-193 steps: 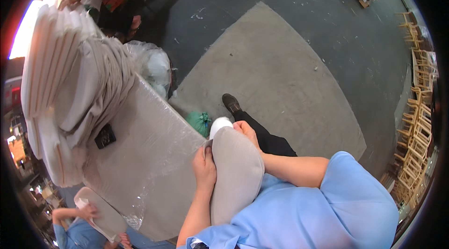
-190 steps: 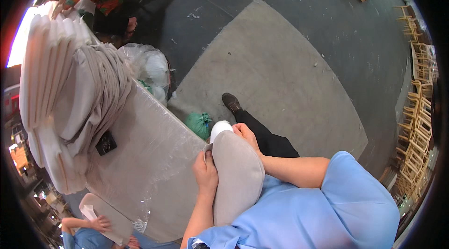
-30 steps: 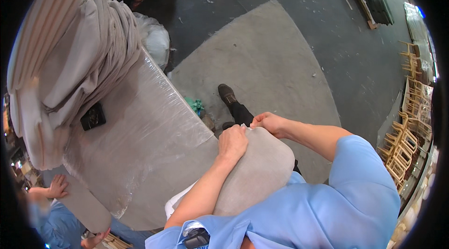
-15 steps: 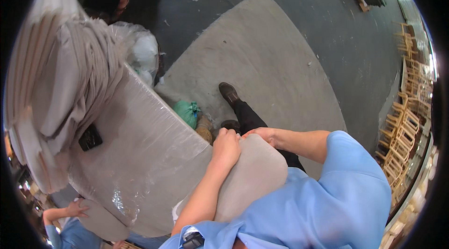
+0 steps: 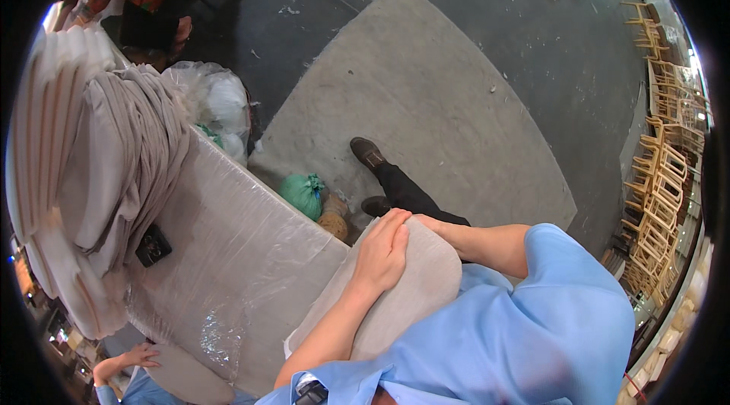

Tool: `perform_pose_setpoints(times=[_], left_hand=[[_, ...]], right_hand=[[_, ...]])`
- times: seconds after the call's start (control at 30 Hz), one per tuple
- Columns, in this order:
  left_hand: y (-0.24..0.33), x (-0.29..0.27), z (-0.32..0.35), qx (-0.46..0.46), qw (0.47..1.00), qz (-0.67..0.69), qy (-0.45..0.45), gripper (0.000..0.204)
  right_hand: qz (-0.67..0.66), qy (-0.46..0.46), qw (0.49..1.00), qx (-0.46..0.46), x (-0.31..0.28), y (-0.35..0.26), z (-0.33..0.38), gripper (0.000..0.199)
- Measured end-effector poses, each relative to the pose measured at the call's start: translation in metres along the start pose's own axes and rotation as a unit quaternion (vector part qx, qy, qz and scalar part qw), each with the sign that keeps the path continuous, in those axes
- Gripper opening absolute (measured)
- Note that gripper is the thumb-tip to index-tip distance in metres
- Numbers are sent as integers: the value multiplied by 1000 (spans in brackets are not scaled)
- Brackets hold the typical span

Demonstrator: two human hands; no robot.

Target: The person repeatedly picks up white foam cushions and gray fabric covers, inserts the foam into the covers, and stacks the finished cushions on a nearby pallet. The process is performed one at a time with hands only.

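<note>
A grey fabric-covered cushion or pad (image 5: pixel 430 268) with rounded corners leans between the table's near right end and my blue shirt. My left hand (image 5: pixel 384 253) lies along its upper face, fingers stretched out together toward the far edge and thumb beside them. Behind that far edge is my right hand (image 5: pixel 432 224), touching the cushion; its fingers are hidden by the cushion and the left hand. The wrapped table (image 5: pixel 251 230) under my left forearm is covered in grey material and clear plastic film.
Folded grey covers (image 5: pixel 133 154) and stacked white foam pads (image 5: pixel 57 123) pile up at the left, near a black object (image 5: pixel 153 245). A green bag (image 5: pixel 303 196) sits beside the table. Another person's hand (image 5: pixel 142 355) rests at lower left. Wooden chair frames (image 5: pixel 658 200) line the right.
My left hand has gone from a closed grip at the cushion's far edge to lying flatter on its face. The right hand has slid farther behind the edge. The view has shifted slightly.
</note>
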State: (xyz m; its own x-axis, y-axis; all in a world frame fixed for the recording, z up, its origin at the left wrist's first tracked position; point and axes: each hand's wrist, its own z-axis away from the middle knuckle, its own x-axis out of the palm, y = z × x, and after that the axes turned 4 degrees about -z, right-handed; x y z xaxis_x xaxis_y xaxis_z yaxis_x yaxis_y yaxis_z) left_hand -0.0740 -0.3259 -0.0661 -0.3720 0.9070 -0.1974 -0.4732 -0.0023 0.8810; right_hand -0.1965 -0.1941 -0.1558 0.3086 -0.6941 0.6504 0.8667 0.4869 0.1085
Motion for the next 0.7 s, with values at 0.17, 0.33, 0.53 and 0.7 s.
perform_pose_setpoints(times=[0.17, 0.33, 0.53, 0.7], left_hand=[[-12, 4, -17, -7, 998, -36, -45, 34], [-20, -5, -22, -65, 991, -36, -112, 39], [-24, -18, 41, -66, 992, -81, -76, 59], [-19, -26, 66, -58, 989, -88, -101, 66]], right_hand=[[-2, 13, 1000, -15, 7, 19, 3, 26], [25, 55, 998, -35, 16, 19, 3, 25], [-38, 75, 949, -305, 26, -47, 20, 36], [208, 9, 925, -317, 58, -36, 26, 66]])
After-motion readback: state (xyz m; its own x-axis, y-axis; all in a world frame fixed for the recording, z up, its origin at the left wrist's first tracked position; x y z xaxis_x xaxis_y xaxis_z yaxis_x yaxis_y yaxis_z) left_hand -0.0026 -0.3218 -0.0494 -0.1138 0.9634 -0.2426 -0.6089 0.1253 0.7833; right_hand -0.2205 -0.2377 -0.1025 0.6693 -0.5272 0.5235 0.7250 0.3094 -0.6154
